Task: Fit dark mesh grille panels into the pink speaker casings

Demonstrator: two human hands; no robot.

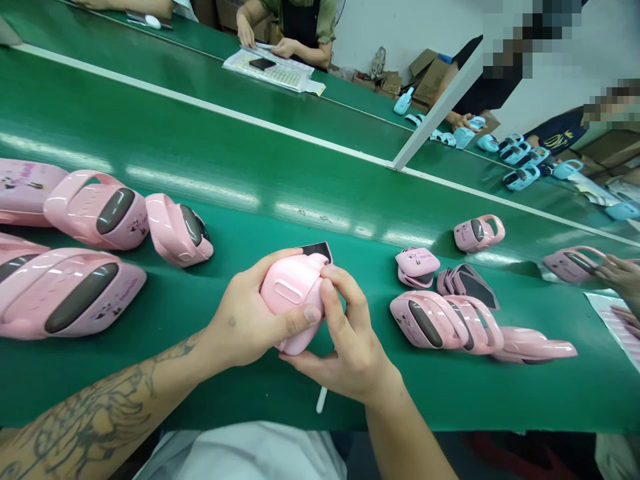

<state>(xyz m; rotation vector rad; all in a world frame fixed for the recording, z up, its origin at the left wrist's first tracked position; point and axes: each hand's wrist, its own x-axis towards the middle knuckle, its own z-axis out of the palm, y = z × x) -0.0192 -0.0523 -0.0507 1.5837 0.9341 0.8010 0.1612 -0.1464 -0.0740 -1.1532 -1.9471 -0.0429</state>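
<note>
pink casing point(285, 272) | glossy, rounded, one raised oblong outline on its face | was held at the near middle, over the green table point(240, 397) | left hand point(247, 320) was clamped around its left side | right hand point(359, 350) gripped its right edge

The left hand point(250, 320) and right hand point(355, 350) hold a pink casing point(290, 283) over the green desk point(225, 393), between pink handled units point(83, 215); a white stick point(321, 400) lies near.

The pink casing point(293, 279) looks like smooth, glossy plastic, as do the handled pink units point(87, 219) with shiny dark windows point(115, 209); the green tabletop point(210, 150) gleams, the pale clothing point(240, 455) is matt cloth.
</note>
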